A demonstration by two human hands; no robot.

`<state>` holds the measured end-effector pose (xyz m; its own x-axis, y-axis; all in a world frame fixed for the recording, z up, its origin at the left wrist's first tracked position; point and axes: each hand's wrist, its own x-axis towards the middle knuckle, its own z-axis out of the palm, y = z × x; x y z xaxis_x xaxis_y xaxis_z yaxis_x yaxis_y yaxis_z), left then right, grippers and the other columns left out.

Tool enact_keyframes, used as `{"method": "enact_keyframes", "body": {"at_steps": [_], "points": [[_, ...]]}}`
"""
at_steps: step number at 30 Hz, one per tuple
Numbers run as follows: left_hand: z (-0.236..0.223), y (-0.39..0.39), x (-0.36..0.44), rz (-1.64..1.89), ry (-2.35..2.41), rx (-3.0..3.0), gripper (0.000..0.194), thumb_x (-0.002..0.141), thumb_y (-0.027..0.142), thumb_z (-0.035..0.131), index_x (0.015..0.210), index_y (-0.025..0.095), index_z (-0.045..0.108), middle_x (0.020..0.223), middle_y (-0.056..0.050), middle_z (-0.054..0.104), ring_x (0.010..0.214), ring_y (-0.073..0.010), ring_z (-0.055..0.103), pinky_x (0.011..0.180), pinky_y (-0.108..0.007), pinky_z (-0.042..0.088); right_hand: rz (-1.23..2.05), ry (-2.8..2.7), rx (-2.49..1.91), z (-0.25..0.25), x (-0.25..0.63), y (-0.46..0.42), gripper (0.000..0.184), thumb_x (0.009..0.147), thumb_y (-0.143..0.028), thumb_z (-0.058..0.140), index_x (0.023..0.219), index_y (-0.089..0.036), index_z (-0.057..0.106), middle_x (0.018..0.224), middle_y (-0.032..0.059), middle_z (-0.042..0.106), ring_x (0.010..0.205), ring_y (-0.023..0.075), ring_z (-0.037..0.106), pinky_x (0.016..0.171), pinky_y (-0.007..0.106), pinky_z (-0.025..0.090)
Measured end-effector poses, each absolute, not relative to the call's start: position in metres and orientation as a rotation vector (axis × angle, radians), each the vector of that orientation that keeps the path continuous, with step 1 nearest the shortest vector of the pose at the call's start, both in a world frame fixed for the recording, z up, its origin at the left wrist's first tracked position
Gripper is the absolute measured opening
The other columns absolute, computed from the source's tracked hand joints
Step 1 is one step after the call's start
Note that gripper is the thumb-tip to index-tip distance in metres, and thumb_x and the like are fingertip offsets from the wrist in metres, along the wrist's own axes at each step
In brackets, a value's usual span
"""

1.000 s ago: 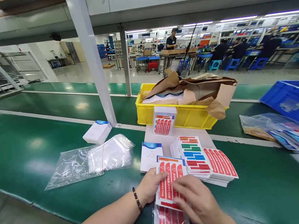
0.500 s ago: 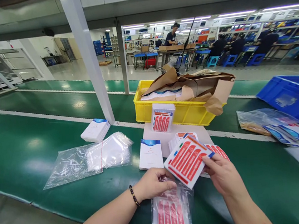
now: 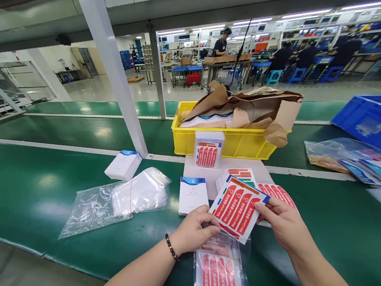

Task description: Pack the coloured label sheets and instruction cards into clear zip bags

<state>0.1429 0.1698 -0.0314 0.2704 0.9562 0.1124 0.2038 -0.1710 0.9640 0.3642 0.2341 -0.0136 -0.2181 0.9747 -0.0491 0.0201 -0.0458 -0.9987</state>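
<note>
My right hand (image 3: 284, 222) pinches the right edge of a small stack of sticker sheets (image 3: 238, 208), printed with red "Max Level" and "Min Level" labels. My left hand (image 3: 196, 229), with a bead bracelet at the wrist, is closed at the stack's left edge, its fingertips partly hidden. Just below lies a clear plastic bag (image 3: 218, 277) with similar red sheets inside; the held sheets overlap its upper end. More red sticker sheets (image 3: 278, 192) and a stack with orange labels (image 3: 241, 172) lie behind the held ones. Beside my left hand is a stack of white-and-blue booklets (image 3: 192, 197).
A yellow crate (image 3: 232, 145) with torn brown paper stands behind, a sticker stack (image 3: 208, 152) propped against it. At left are more booklets (image 3: 122, 167) and clear bags (image 3: 141, 194). A blue crate (image 3: 373, 117) and bagged papers are right. A white post (image 3: 114, 73) rises from the green bench.
My left hand has moved up slightly to the left edge of the sticker sheets. The sheets have turned a little and their print faces me more plainly.
</note>
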Motion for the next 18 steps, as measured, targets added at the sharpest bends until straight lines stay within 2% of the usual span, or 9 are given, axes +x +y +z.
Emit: {"method": "enact_keyframes", "body": {"at_steps": [3, 5, 8, 11, 14, 16, 18], "points": [[-0.034, 0.170, 0.144, 1.016, 1.089, 1.588, 0.011, 0.074, 0.024, 0.057, 0.074, 0.016, 0.064, 0.076, -0.001, 0.047, 0.075, -0.0130, 0.048, 0.072, -0.023, 0.038, 1.385, -1.460, -1.137, -0.012, 0.362, 0.232, 0.043, 0.070, -0.037, 0.064, 0.105, -0.016, 0.052, 0.073, 0.0039, 0.061, 0.062, 0.0159, 0.059, 0.050, 0.027, 0.050], [-0.036, 0.170, 0.145, 1.035, 1.080, 1.587, 0.011, 0.074, 0.025, 0.056, 0.072, 0.016, 0.063, 0.077, -0.001, 0.046, 0.076, -0.0131, 0.047, 0.072, -0.023, 0.038, 1.394, -1.520, -1.125, -0.012, 0.357, 0.229, 0.051, 0.074, -0.038, 0.060, 0.118, -0.019, 0.042, 0.069, 0.0008, 0.058, 0.059, 0.0136, 0.056, 0.048, 0.024, 0.048], [-0.037, 0.169, 0.147, 1.065, 1.087, 1.571, 0.012, 0.074, 0.025, 0.056, 0.071, 0.015, 0.062, 0.078, -0.001, 0.045, 0.077, -0.0134, 0.046, 0.074, -0.024, 0.037, 1.433, -1.611, -1.109, -0.015, 0.352, 0.224, 0.054, 0.078, -0.038, 0.054, 0.125, -0.022, 0.032, 0.063, -0.0020, 0.054, 0.058, 0.0126, 0.054, 0.048, 0.023, 0.046], [-0.036, 0.168, 0.148, 1.113, 1.122, 1.532, 0.014, 0.075, 0.028, 0.056, 0.072, 0.016, 0.062, 0.079, -0.001, 0.044, 0.078, -0.0138, 0.045, 0.075, -0.025, 0.037, 1.407, -1.755, -1.113, -0.017, 0.350, 0.222, 0.042, 0.080, -0.036, 0.052, 0.119, -0.022, 0.041, 0.070, 0.0002, 0.056, 0.066, 0.0140, 0.056, 0.055, 0.025, 0.047], [-0.034, 0.168, 0.149, 1.189, 1.100, 1.480, 0.017, 0.076, 0.030, 0.055, 0.073, 0.015, 0.062, 0.087, -0.004, 0.047, 0.082, -0.0148, 0.047, 0.076, -0.026, 0.037, 1.316, -2.074, -0.983, -0.013, 0.348, 0.219, 0.021, 0.082, -0.033, 0.049, 0.096, -0.020, 0.059, 0.084, 0.0043, 0.059, 0.078, 0.0163, 0.056, 0.070, 0.030, 0.047], [-0.033, 0.167, 0.150, 1.233, 1.071, 1.443, 0.018, 0.076, 0.031, 0.055, 0.073, 0.015, 0.062, 0.090, -0.005, 0.048, 0.083, -0.0154, 0.047, 0.077, -0.026, 0.037, 1.273, -2.294, -0.819, -0.005, 0.346, 0.217, 0.020, 0.083, -0.032, 0.047, 0.084, -0.020, 0.063, 0.095, 0.0059, 0.058, 0.088, 0.0182, 0.054, 0.079, 0.033, 0.044], [-0.033, 0.167, 0.151, 1.261, 1.056, 1.397, 0.019, 0.075, 0.032, 0.056, 0.071, 0.015, 0.062, 0.089, -0.006, 0.049, 0.082, -0.0156, 0.048, 0.076, -0.027, 0.037, 1.271, -2.433, -0.703, 0.001, 0.343, 0.214, 0.019, 0.083, -0.032, 0.048, 0.086, -0.022, 0.064, 0.099, 0.0053, 0.056, 0.091, 0.0181, 0.053, 0.080, 0.032, 0.043]]}}
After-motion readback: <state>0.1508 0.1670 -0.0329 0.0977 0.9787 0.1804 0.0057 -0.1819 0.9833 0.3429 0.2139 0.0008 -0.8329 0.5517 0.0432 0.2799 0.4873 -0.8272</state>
